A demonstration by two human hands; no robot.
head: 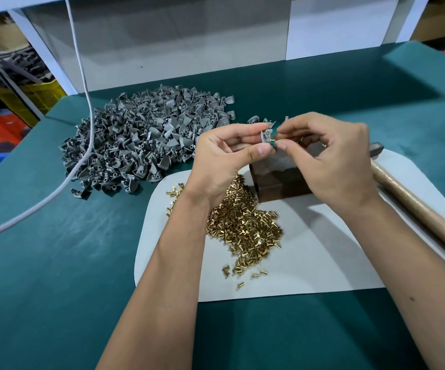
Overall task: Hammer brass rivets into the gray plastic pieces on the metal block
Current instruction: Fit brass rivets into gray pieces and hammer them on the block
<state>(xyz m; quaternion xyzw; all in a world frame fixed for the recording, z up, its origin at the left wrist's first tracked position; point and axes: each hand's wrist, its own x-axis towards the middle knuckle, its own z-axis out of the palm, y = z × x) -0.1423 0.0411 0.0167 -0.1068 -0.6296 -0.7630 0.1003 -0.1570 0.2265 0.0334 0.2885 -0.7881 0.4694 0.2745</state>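
rivet (272,141): brass, pinched in right hand (330,156) grip, touching piece
gray piece (266,134): pinched by left hand (226,156)
hammer (413,204): 3 o'clock, on table (56,249)

The only view comes from the camera on my head, looking forward and steeply down at the green table (56,249) from close above. My forearms enter from the bottom edge and my left hand (224,158) and right hand (333,158) meet at frame centre. The wide lens bends the table edges; the white back wall (189,44) fills the top.
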